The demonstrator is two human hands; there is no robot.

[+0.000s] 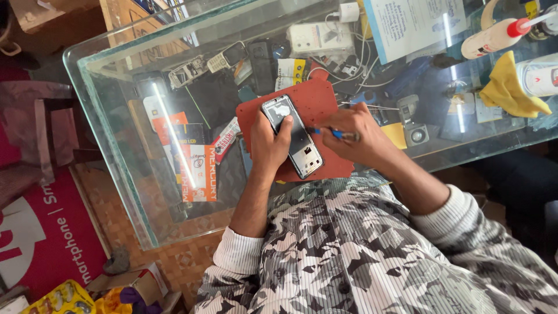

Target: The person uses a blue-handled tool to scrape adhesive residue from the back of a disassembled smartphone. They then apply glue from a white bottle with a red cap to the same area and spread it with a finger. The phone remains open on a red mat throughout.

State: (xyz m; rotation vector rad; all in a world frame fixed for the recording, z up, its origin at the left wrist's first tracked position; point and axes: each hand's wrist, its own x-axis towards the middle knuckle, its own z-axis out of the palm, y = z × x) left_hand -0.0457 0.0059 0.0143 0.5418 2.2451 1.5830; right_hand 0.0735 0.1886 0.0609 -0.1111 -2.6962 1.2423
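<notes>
Honestly, that opened slim grey smartphone looks light and fragile, lying mid red mat; left hand clamps its edge, right hand pinches a blue-handled screwdriver.

The opened phone lies on a work mat atop the glass counter; left hand left of it, right hand with screwdriver right.
</notes>
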